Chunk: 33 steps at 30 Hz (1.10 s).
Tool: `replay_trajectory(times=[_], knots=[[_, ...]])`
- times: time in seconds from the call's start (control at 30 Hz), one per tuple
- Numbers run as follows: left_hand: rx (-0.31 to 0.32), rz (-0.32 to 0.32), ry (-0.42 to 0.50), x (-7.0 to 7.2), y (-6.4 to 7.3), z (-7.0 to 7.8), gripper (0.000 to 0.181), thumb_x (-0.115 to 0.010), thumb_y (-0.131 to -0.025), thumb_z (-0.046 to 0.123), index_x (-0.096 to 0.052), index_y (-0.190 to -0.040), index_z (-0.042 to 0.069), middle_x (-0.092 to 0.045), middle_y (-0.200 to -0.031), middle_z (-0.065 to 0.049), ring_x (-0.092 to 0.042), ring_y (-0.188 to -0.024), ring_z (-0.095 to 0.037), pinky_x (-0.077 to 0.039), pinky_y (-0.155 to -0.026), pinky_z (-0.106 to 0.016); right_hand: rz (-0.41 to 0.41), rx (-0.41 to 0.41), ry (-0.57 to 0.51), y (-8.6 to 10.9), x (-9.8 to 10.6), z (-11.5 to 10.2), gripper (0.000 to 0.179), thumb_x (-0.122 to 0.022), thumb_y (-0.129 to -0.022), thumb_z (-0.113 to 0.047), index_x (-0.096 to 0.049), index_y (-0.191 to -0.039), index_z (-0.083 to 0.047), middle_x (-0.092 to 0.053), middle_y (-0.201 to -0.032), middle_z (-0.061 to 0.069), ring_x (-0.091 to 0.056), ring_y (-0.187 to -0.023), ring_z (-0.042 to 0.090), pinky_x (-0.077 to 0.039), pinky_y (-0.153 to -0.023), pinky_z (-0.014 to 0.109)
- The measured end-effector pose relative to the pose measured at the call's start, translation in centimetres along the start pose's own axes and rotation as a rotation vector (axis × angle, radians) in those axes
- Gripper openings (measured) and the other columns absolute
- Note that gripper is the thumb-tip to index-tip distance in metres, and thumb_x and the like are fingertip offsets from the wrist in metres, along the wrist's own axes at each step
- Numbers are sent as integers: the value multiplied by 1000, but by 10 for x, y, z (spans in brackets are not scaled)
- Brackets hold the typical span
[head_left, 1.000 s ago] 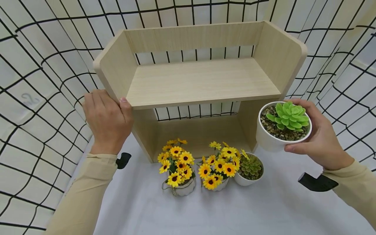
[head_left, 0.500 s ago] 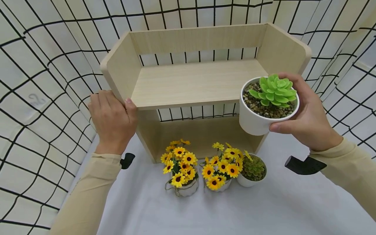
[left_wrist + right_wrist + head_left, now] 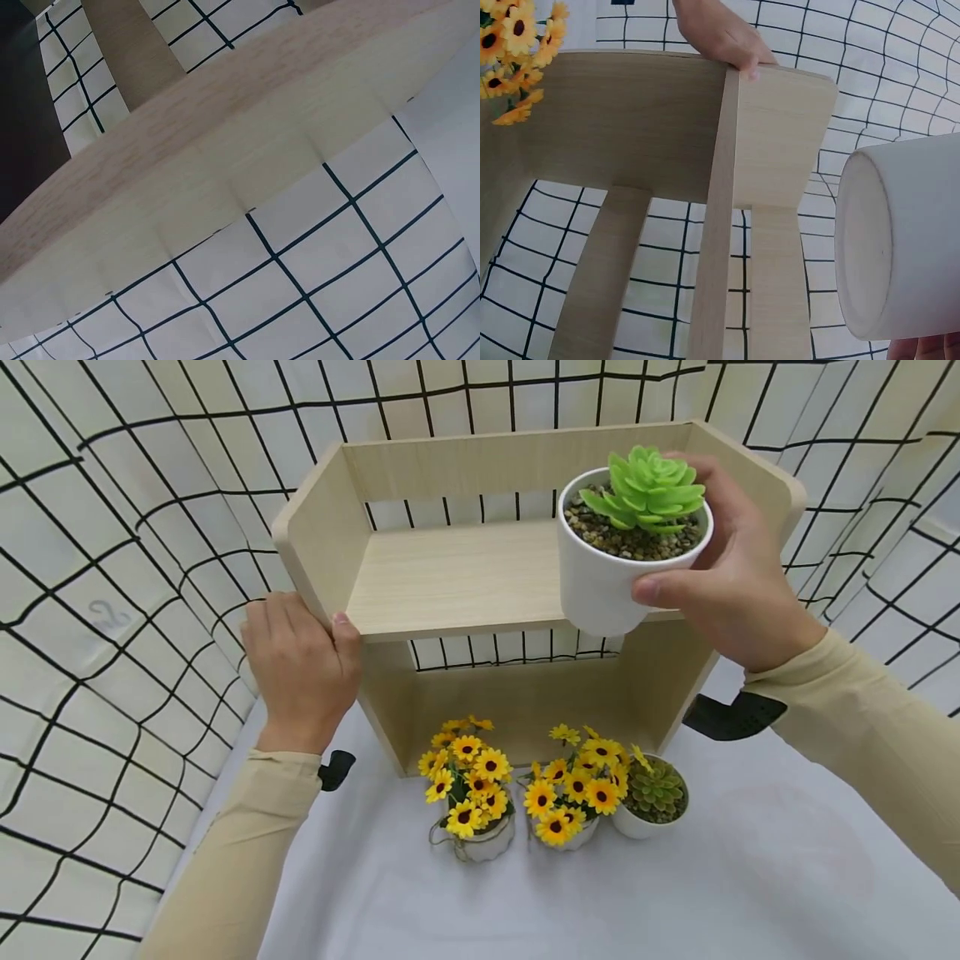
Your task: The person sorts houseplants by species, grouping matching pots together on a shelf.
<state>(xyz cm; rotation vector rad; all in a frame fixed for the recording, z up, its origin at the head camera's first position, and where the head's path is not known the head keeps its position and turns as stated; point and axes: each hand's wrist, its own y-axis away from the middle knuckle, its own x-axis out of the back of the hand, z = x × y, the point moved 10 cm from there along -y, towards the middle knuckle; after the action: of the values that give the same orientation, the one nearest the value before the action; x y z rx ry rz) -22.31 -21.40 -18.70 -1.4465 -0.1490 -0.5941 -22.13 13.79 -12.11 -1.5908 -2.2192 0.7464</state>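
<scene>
In the head view my right hand [image 3: 738,568] grips a white pot holding a bright green succulent [image 3: 648,493] set in brown pebbles. The pot [image 3: 600,585] hangs in front of the right part of the upper shelf board [image 3: 457,577], its lower part overlapping the front edge. Its round base [image 3: 866,247] shows in the right wrist view. My left hand [image 3: 303,668] holds the left side of the wooden shelf unit [image 3: 322,535], thumb at the board's front corner. The left wrist view shows a wooden panel [image 3: 225,142] close up; the hand is out of sight there.
Two pots of yellow daisies [image 3: 476,785] [image 3: 573,789] stand before the lower compartment. Right of them sits a smaller white pot with a dull green succulent [image 3: 656,789]. Black wire grid [image 3: 150,585] surrounds the unit, which rests on a white cloth [image 3: 570,902].
My right hand has lifted the potted succulent up and to the left, from beside the unit to in front of the upper shelf. My left hand keeps its hold on the unit.
</scene>
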Motion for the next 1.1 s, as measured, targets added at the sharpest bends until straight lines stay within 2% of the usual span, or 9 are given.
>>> replay_trajectory(times=[0.27,0.43,0.6,0.9,1.1], knots=[[-8,-38,-22,-2,0,2,51,-30,-99,32,-53,-104,-14,-53,-94,-33,-42,-88,-47,-32,-78,-55,-40,1,-41,-30,-22,11,75,-65,-71,22,-48,-136,-9,-54,-140,11,-59,-126,26,-54,-103,31],[-9,-38,-21,-2,-1,2,52,-30,-99,32,-53,-104,-14,-54,-95,-33,-42,-88,-47,-33,-78,-55,-36,-42,-3,-44,-31,24,73,-69,-74,17,-46,-137,-12,-56,-138,8,-59,-125,24,-52,-104,31],[-4,-34,-22,-1,0,0,52,-30,-99,32,-54,-104,-14,-54,-95,-33,-42,-88,-46,-33,-77,-55,1,-83,58,-57,-38,40,70,-75,-74,9,-48,-135,-12,-57,-136,5,-57,-124,23,-49,-105,37],[0,-44,-19,-1,0,-1,53,-30,-99,33,-54,-103,-14,-56,-97,-32,-44,-89,-46,-34,-77,-55,47,-180,35,-78,-54,68,70,-78,-77,2,-45,-137,-12,-54,-139,4,-55,-127,22,-45,-112,42],[1,-38,-21,-2,0,-2,51,-31,-99,32,-54,-103,-13,-55,-96,-32,-44,-89,-46,-34,-76,-55,79,-213,42,-91,-61,78,75,-82,-76,-3,-44,-140,-13,-53,-139,4,-55,-128,21,-45,-113,39]])
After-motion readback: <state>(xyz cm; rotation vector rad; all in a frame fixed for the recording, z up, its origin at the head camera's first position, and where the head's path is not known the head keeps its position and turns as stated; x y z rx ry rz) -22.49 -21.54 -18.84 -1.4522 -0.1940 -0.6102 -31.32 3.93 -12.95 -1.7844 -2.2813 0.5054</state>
